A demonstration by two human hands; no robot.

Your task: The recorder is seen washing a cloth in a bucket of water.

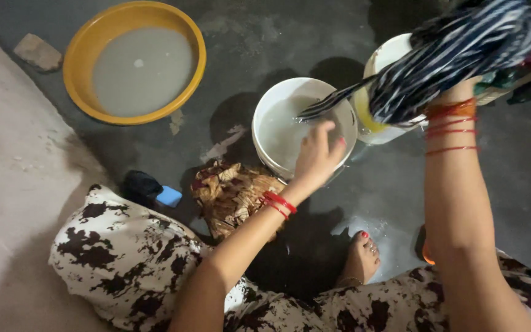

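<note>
The right hand (pixel 462 92) is raised above the wet floor (pixel 247 37), its fingers hidden behind a twisted striped cloth (pixel 456 55) it appears to grip, though I cannot tell how tightly. The cloth's long axis slants down-left, its tail pointing into the white bucket (pixel 265 117) of water. The left hand (pixel 318 157), nearer the tail, hovers over the rim just below it, fingers loosely spread and empty.

Striped cloth (pixel 456 55): wet, twisted woven fabric. White bucket (pixel 265 132) and yellow basin (pixel 81 92), at 10 o'clock: smooth glossy plastic. Floor (pixel 247 43): rough, wet concrete.
</note>
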